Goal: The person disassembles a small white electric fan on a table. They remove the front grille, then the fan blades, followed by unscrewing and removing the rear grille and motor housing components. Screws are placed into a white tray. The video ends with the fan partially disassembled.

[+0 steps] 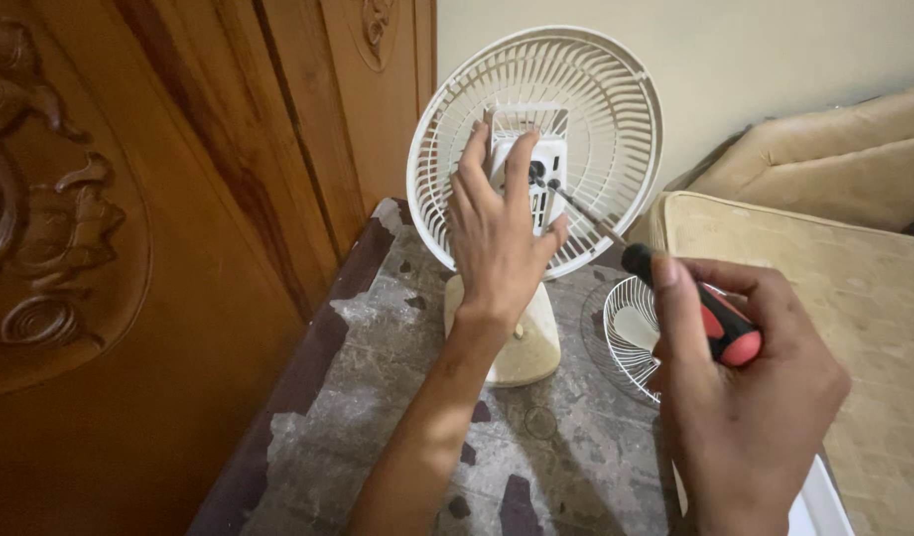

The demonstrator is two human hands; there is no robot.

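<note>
A white table fan (pixel 596 109) stands upright on a worn grey tabletop (pixel 397 397), with its rear grille and motor housing (pixel 541 164) facing me. My left hand (pixel 497 233) is pressed flat on the motor housing, fingers spread upward. My right hand (pixel 745 387) grips a screwdriver with a red and black handle (pixel 720 323). Its metal shaft runs up and left, and the tip touches the motor housing just right of my left fingers. The fan's cream base (pixel 526 347) is partly hidden behind my left wrist.
A detached white wire grille (pixel 631 333) lies on the tabletop right of the base. A carved wooden door (pixel 130 228) fills the left side. A beige mattress (pixel 854 288) and cushion (pixel 834 149) lie at the right, against a pale wall.
</note>
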